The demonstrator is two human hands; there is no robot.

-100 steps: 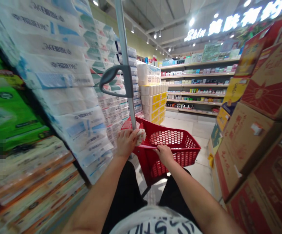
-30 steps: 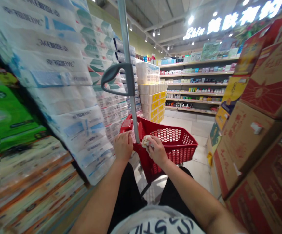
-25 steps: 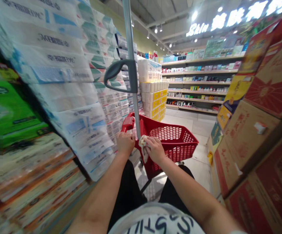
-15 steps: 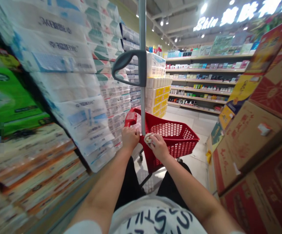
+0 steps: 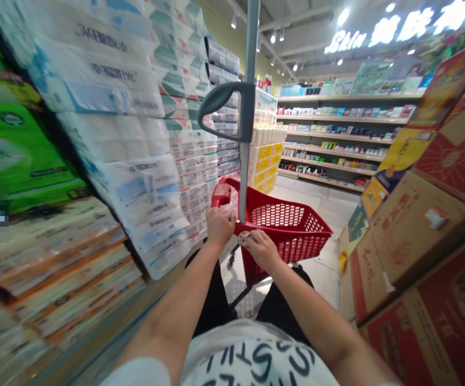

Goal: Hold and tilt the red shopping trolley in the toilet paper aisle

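A red plastic shopping cart (image 5: 296, 231) with a perforated basket stands right in front of me. My left hand (image 5: 221, 224) is closed around its red handle bar, below the chunky handle end (image 5: 221, 194). In my right hand (image 5: 262, 247) is a small crumpled, pale patterned cloth (image 5: 244, 236), pressed against the near rim of the cart. Most of the cloth is hidden under the fingers. Between the two hands a grey metal pole (image 5: 244, 177) rises from the cart, with a dark grey loop grip (image 5: 228, 112) partway up.
Tall stacks of wrapped tissue packs (image 5: 131, 134) line the left side. Cardboard cartons (image 5: 421, 230) are piled on the right. Shelves of small goods (image 5: 337, 128) stand at the back, beyond a pale tiled floor (image 5: 312, 195). Yellow-and-white packs (image 5: 266, 161) sit past the pole.
My right hand has slid slightly down along the cart's rim, and less of the cloth shows. My left hand stays on the handle. The whole view has shifted a little, with the pole farther right.
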